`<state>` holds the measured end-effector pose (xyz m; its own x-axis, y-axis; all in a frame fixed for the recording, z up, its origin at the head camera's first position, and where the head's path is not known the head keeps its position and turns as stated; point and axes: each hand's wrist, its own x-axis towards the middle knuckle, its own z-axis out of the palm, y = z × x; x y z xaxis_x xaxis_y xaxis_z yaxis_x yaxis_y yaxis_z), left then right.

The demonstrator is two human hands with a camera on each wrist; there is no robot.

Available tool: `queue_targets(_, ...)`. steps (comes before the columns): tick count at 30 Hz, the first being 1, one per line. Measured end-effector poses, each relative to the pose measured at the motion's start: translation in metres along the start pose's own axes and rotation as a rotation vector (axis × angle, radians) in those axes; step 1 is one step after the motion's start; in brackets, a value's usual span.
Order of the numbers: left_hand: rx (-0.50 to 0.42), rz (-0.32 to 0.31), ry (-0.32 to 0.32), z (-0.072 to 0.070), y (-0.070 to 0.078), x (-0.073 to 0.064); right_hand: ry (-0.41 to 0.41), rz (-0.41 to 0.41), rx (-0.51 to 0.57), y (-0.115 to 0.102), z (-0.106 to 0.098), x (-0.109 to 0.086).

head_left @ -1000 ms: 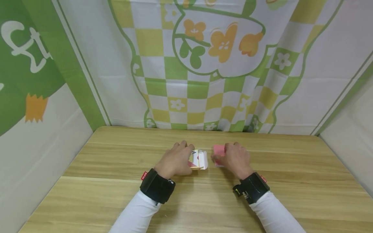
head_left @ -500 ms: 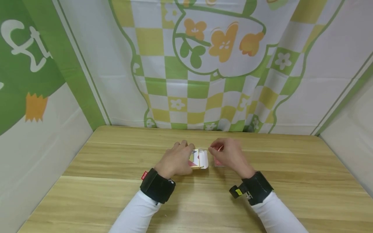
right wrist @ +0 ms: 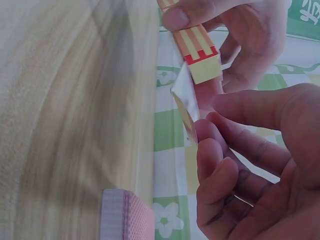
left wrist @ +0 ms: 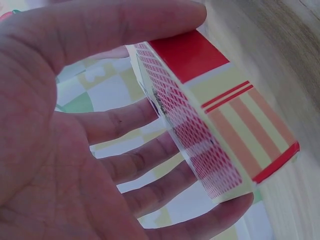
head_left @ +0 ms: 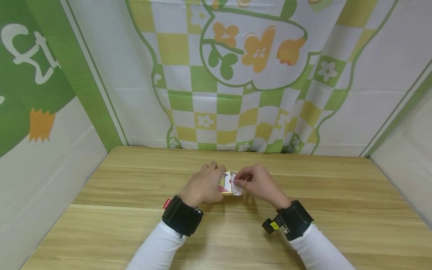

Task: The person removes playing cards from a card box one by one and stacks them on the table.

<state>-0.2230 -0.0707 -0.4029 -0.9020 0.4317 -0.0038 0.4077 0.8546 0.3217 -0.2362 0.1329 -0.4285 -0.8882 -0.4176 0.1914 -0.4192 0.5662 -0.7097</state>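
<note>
My left hand point(head_left: 204, 183) grips a playing-card box point(head_left: 227, 183), thumb on one long edge and fingers along the other. The left wrist view shows the box's striped side point(left wrist: 245, 130) and red-patterned face point(left wrist: 185, 130). On the right, the box's end is open, with a white flap point(right wrist: 185, 97) sticking out. My right hand point(head_left: 260, 183) is at that flap, fingers curled, thumb and fingertips closed at its edge. A deck of cards point(right wrist: 125, 215) with pink-red patterned backs lies on the table. In the head view the right hand hides this deck.
The wooden table point(head_left: 135, 225) runs up to a checkered green, yellow and white curtain point(head_left: 249, 112) at the back. Fabric walls stand at the left point(head_left: 50, 180) and right point(head_left: 405, 142).
My right hand has lifted off the deck and moved left to the flap at the box's open end. The left hand and the box have barely moved.
</note>
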Motion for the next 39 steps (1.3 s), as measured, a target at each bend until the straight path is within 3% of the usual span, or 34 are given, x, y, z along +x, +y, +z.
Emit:
queue_targets(11,0.001,0.028,0.02,0.002,0.002,0.001,0.033,0.022,-0.032,0.004,0.007,0.001)
queue_targets(23,-0.008,0.037,0.025,0.0,0.001,0.001,0.032,0.099,-0.056,0.004,0.003,0.001)
queue_targets(32,-0.015,0.026,0.025,0.0,-0.001,0.001,-0.04,0.226,0.073,0.003,-0.004,0.001)
queue_targets(39,-0.012,0.028,0.018,-0.001,-0.001,0.001,-0.07,0.233,0.123,0.003,-0.005,0.0)
